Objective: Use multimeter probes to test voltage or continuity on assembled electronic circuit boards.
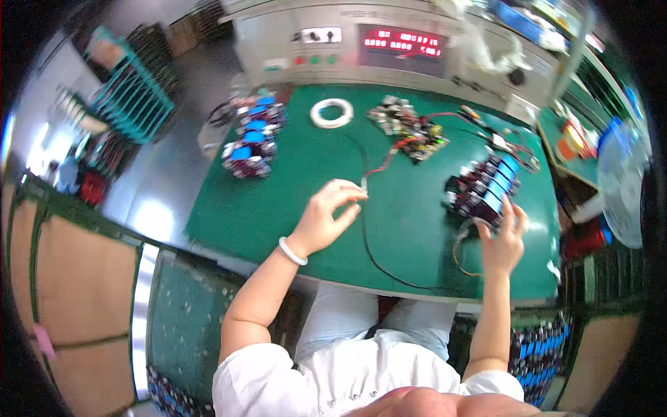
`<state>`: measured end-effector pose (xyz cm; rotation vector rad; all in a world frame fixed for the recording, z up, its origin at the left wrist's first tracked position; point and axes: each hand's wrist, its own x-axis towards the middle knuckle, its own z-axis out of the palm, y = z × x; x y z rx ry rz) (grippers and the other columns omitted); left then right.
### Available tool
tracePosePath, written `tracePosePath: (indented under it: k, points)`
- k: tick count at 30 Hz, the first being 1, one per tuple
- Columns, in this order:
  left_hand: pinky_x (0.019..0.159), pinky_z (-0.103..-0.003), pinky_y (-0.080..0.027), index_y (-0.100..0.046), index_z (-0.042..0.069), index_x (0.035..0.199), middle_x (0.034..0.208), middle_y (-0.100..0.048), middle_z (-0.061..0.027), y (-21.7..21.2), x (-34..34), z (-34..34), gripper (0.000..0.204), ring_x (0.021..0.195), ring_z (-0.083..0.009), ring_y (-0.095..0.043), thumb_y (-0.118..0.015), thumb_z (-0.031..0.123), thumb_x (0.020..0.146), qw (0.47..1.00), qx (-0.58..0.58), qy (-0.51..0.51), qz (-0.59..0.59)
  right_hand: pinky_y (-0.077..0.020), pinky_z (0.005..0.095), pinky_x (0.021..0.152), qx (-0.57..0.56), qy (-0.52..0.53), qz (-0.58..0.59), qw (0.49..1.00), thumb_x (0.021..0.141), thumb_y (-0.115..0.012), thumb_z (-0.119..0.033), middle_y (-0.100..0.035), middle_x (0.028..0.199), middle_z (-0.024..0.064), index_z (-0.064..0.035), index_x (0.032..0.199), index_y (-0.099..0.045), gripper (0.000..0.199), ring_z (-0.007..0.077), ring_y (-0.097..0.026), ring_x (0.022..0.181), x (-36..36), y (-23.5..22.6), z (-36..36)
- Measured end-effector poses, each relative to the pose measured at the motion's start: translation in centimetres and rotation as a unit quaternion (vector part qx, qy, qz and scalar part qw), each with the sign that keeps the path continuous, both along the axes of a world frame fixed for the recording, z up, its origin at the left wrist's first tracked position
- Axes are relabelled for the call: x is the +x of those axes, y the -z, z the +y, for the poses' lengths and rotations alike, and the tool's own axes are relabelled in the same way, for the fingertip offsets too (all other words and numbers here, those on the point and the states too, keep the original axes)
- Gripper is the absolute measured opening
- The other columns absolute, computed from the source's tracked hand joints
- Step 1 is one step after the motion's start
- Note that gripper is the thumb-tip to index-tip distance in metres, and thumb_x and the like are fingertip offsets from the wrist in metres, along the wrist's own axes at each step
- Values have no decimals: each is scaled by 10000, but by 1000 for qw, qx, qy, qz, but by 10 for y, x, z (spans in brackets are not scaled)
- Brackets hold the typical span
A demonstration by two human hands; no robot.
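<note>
White connector (364,183) at the left fingertips, blue-topped component block (488,186) at the right

The connector, ending a red wire (384,163), sits just beyond the left hand (328,217); its fingers stand narrow, though blur hides whether they pinch it. The block lies on the green tabletop (299,187), its near end between the right hand's (503,249) parted thumb and fingers; I cannot tell if they grip. Beyond are a circuit board (425,144) and a white ring (331,113)
</note>
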<state>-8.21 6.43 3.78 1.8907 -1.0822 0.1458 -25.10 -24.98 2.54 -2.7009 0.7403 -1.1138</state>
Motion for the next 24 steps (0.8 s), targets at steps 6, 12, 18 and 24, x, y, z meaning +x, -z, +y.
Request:
tracePosePath:
  k: [6, 12, 18, 24]
  points:
    - [1153, -452, -313, -408, 21, 1451, 1503, -398, -163, 16, 50, 124, 643, 1380, -359, -381, -665, 174, 882, 880, 120, -402, -225, -415, 311, 511, 63, -210, -139, 966, 775, -805, -71, -607, 988, 89, -61, 1005, -684, 260, 199, -566, 679, -12, -9, 44]
    - [1134, -454, -327, -459, 27, 1392, 1449, -453, -169, 25, 62, 165, 606, 1345, -369, -408, -686, 229, 869, 881, 196, -372, -215, -338, 263, 439, 92, -306, -149, 936, 726, -782, 27, -607, 902, 80, -63, 919, -689, 233, 147, -504, 583, -6, -8, 76]
    - [951, -454, -425, -564, 31, 1055, 1079, -548, -145, 38, 52, 167, 341, 1045, -341, -530, -756, 166, 808, 877, 51, -454, -148, -335, 263, 434, 114, -305, -135, 936, 722, -772, 46, -607, 887, 69, -66, 906, -688, 231, 126, -484, 541, -10, -7, 79]
    - [880, -447, -464, -555, 30, 1011, 1037, -517, -140, 45, 36, 169, 445, 1007, -328, -537, -842, 242, 746, 851, 63, -503, -137, -318, 257, 426, 115, -302, -140, 936, 724, -756, 63, -609, 883, 65, -62, 896, -685, 224, 115, -477, 543, -13, 2, 74]
